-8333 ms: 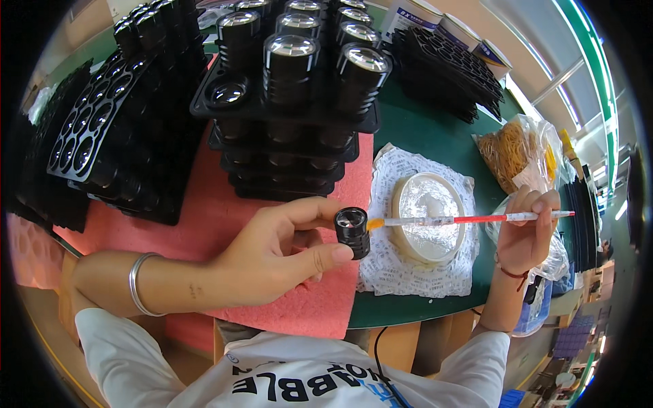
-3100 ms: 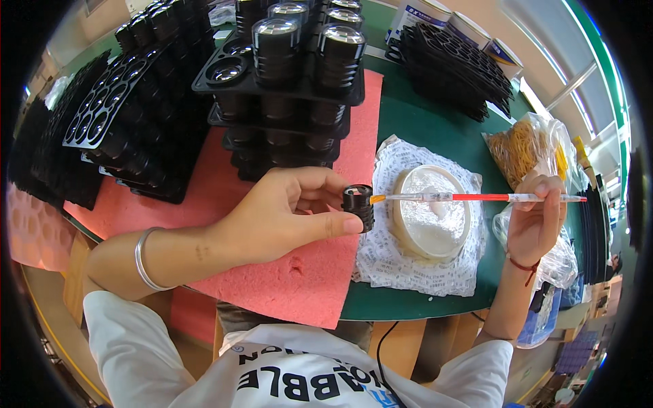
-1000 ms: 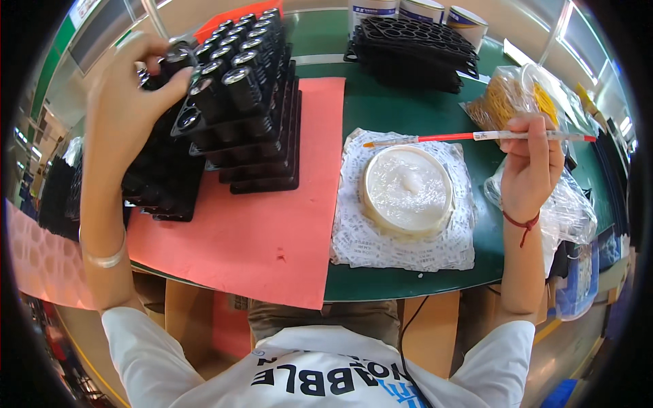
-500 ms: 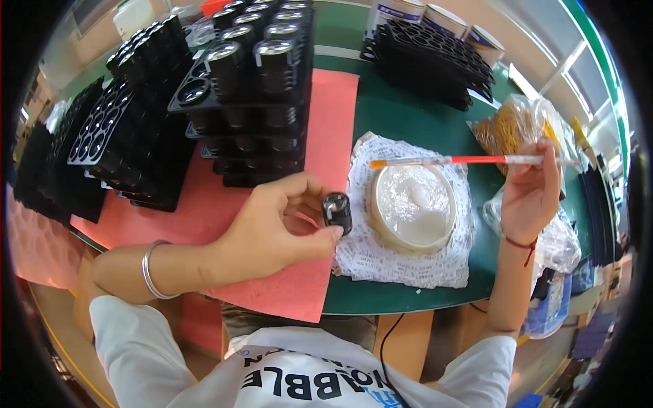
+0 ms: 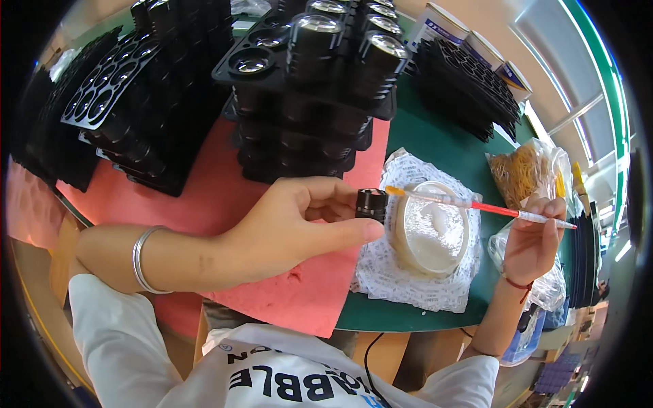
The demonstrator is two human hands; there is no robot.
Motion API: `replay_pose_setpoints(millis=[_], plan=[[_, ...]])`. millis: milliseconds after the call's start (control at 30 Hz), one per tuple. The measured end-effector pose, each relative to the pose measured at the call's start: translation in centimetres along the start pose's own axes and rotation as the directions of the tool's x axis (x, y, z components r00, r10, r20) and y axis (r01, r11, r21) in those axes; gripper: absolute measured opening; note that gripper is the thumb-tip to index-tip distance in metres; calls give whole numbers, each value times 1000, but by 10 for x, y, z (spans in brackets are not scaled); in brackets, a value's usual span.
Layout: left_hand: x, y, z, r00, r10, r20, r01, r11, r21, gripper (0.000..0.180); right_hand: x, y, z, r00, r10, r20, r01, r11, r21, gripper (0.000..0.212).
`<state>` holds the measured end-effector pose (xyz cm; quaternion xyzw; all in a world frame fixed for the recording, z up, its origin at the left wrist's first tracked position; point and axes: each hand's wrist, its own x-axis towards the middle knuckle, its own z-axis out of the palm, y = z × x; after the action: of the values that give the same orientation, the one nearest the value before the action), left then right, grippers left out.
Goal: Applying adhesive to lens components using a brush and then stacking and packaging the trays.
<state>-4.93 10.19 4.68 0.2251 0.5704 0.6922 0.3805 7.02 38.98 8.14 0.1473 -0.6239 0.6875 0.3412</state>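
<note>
Between the thumb and fingers of my left hand (image 5: pixel 292 221) is a short black cylinder (image 5: pixel 371 207) with a glossy, lens-like top, held upright over the edge of the pink mat. My right hand (image 5: pixel 534 238) pinches a slim paintbrush (image 5: pixel 493 208) with a red and clear handle near its far end. Its orange bristles are close beside the cylinder's upper rim; whether they touch it I cannot tell. Under the brush, a round dish (image 5: pixel 401 250) of whitish, shiny paste rests on crumpled printed paper (image 5: pixel 445 294).
Stacked black trays (image 5: pixel 299 146) filled with similar cylinders stand ahead on the pink mat (image 5: pixel 299 285), with another tray stack (image 5: pixel 146 129) to the left. Empty-looking black trays (image 5: pixel 462 92) and tubs (image 5: pixel 441 26) sit at the back right. A bag of yellowish strands (image 5: pixel 520 173) lies at right.
The brush tip has swung from above the dish to beside the cylinder. My left hand has turned the cylinder more upright. The whole view has shifted.
</note>
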Motion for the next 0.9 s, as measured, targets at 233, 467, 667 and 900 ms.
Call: replay_pose_setpoints(millis=[233,467,667,900], plan=[[0,-3,-2,1000,-2,-8,2,1000,-2,38,1,1,1,999,-3,37,2,1000,14,15],[-1,-2,0,1000,1,-12,-1,1000,-27,35,5,2,1,995,-33,98,49,985,-165,14],[1,-4,0,999,30,31,-29,999,-43,33,6,1,2,998,2,55,9,978,-207,11],[-1,-5,1,996,53,67,-49,997,-61,32,8,2,0,997,4,-75,-18,983,-185,10]])
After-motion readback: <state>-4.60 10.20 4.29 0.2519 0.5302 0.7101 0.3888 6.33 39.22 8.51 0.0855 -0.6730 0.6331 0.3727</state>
